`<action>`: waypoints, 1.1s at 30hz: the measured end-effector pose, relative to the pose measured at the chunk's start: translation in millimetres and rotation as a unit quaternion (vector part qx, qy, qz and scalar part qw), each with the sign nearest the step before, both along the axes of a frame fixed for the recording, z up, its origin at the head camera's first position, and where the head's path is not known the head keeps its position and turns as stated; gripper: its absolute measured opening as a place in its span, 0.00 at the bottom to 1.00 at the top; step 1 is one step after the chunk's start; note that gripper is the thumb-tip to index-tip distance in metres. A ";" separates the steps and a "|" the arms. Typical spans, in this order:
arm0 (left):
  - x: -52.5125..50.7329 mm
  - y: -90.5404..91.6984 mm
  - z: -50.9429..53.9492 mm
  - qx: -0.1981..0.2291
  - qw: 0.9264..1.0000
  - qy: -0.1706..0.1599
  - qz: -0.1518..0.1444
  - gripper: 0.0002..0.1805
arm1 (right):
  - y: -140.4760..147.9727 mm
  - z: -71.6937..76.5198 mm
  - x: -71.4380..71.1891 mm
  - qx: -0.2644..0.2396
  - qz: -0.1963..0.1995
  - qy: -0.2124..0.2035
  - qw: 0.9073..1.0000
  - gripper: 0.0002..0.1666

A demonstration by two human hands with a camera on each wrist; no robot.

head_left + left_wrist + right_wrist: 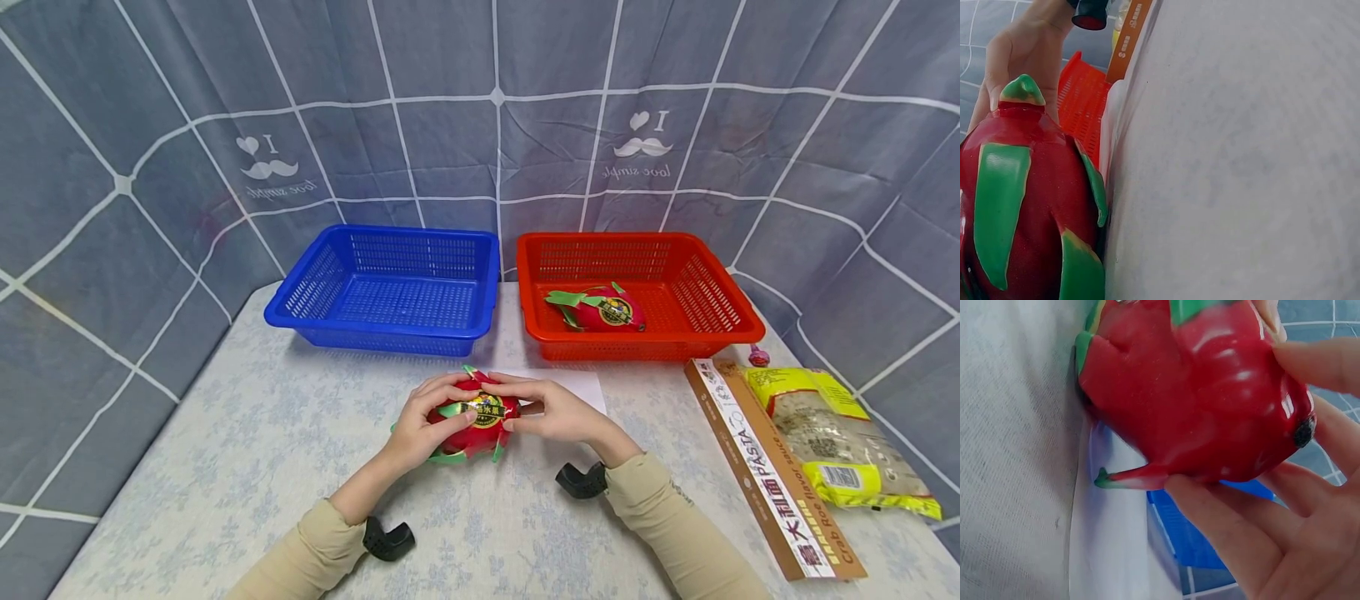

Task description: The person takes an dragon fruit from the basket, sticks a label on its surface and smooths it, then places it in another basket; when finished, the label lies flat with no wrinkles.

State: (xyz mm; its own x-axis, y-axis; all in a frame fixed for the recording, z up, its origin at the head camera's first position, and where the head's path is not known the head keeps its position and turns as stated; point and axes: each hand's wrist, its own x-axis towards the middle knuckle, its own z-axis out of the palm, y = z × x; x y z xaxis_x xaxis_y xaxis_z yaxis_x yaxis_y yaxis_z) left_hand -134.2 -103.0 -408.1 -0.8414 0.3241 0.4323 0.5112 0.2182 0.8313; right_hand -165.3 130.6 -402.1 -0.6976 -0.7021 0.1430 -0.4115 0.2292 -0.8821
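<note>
A red dragon fruit [480, 433] with green scales and a black-and-gold label is held between both hands over the table's middle. My left hand [423, 421] grips its left side, with thumb and fingers across the top near the label. At the fruit's right end, my right hand [558, 412] holds it between thumb and fingers. The right wrist view shows the dragon fruit [1191, 394] with its dark end toward the palm and fingertips against its skin. In the left wrist view, green scales of the dragon fruit [1041, 187] fill the lower left. Its underside is hidden from the head view.
A blue basket [382, 340] stands at the back left. Beside it, a red basket [645, 346] holds another dragon fruit [600, 308]. White paper [585, 387] lies behind the right hand. At right lie a pasta box [772, 475], a yellow-edged bag [840, 442] and a wrapped lollipop [759, 357].
</note>
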 end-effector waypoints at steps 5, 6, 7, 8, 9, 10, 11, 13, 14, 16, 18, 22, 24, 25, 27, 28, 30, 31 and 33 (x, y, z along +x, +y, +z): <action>-10.2 -4.4 -20.2 -0.011 1.000 0.010 0.007 0.16 | -2.6 -3.8 0.0 -0.003 -0.026 -0.003 1.000 0.32; -10.8 -5.0 -21.6 -0.017 1.000 0.016 0.008 0.16 | -4.0 -4.4 0.2 -0.007 -0.035 -0.003 0.999 0.31; -11.4 -5.4 -22.5 -0.025 0.999 0.024 0.008 0.16 | -5.3 -4.7 0.5 -0.009 -0.044 -0.003 0.999 0.31; -11.9 -5.8 -23.1 -0.032 0.999 0.031 0.007 0.17 | -6.3 -5.1 0.7 -0.014 -0.051 -0.002 0.999 0.30; -12.3 -6.2 -23.5 -0.039 0.998 0.040 0.006 0.17 | -7.1 -5.8 0.6 -0.018 -0.055 -0.001 0.998 0.29; -12.5 -6.3 -23.5 -0.044 0.998 0.048 0.004 0.17 | -7.6 -6.1 0.7 -0.022 -0.056 0.000 0.998 0.29; -12.6 -6.3 -23.5 -0.048 0.997 0.054 0.002 0.17 | -7.7 -6.0 0.8 -0.024 -0.056 0.001 0.998 0.28; -13.0 -6.5 -23.4 -0.052 0.997 0.060 -0.001 0.17 | -7.3 -5.6 1.0 -0.021 -0.054 0.004 0.998 0.28; -13.2 -6.6 -23.4 -0.053 0.997 0.061 -0.002 0.17 | -6.9 -5.5 1.0 -0.021 -0.051 0.005 0.998 0.29; -12.7 -6.7 -23.0 -0.052 0.997 0.054 -0.004 0.17 | -6.5 -5.4 1.2 -0.019 -0.049 0.006 0.999 0.29; -12.2 -6.9 -22.2 -0.040 0.999 0.032 -0.008 0.19 | -7.4 -5.7 1.9 -0.019 -0.057 0.004 0.998 0.30; -10.3 -6.9 -18.7 0.000 1.000 -0.011 -0.020 0.19 | -12.5 -8.9 4.3 -0.021 -0.099 0.013 0.995 0.28; -10.2 -6.9 -17.2 0.019 0.999 -0.025 -0.025 0.16 | -15.8 -9.9 6.0 -0.023 -0.124 0.025 0.992 0.26; -10.2 -6.8 -16.6 0.024 0.999 -0.027 -0.025 0.14 | -17.1 -10.6 6.7 -0.022 -0.133 0.036 0.990 0.25; -10.9 -7.2 -16.0 0.032 0.998 -0.038 -0.026 0.11 | -18.9 -10.4 8.1 -0.019 -0.143 0.058 0.988 0.24; -11.7 -7.4 -16.2 0.035 0.998 -0.045 -0.026 0.10 | -19.2 -10.3 8.4 -0.013 -0.145 0.072 0.987 0.23; -13.3 -8.2 -17.1 0.041 0.997 -0.062 -0.024 0.09 | -18.8 -9.9 8.3 -0.001 -0.140 0.093 0.986 0.23; -14.2 -8.7 -17.6 0.044 0.996 -0.070 -0.024 0.09 | -17.9 -9.7 8.0 0.003 -0.132 0.100 0.986 0.22; -15.6 -9.5 -18.2 0.046 0.995 -0.081 -0.023 0.09 | -15.2 -8.7 7.2 0.013 -0.113 0.108 0.988 0.22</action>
